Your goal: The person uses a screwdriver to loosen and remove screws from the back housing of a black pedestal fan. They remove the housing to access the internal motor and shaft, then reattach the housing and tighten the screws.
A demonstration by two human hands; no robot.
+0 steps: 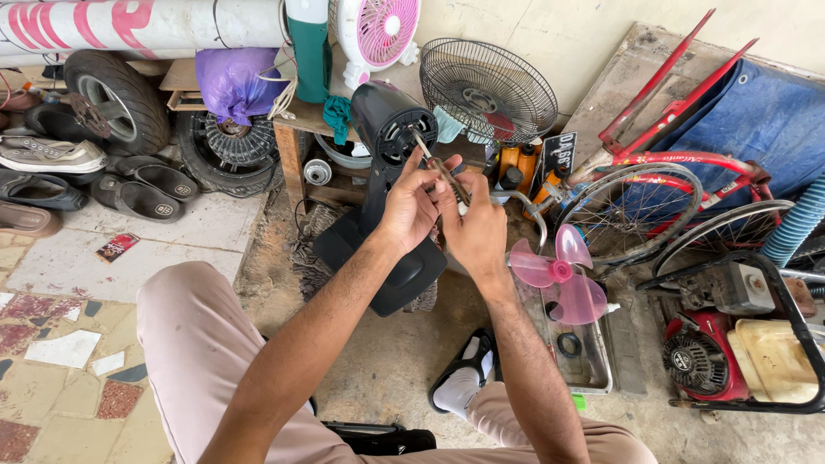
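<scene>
Cluttered workshop floor, red packet on tiles — both hands, left hand, right hand, pinching screwdriver at fan motor.

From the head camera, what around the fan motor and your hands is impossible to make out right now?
- Screwdriver handle: head view, covered by the right hand.
- Screwdriver tip on the black fan motor: too small to see.
- Left hand fingertips: overlapped by the right hand.
- Fan base: partly behind the left forearm.

Bright, soft daylight all over. Only faint shadows under the arms and legs. Sharp in the middle, a little bent and stretched near the edges. No glare.
</scene>
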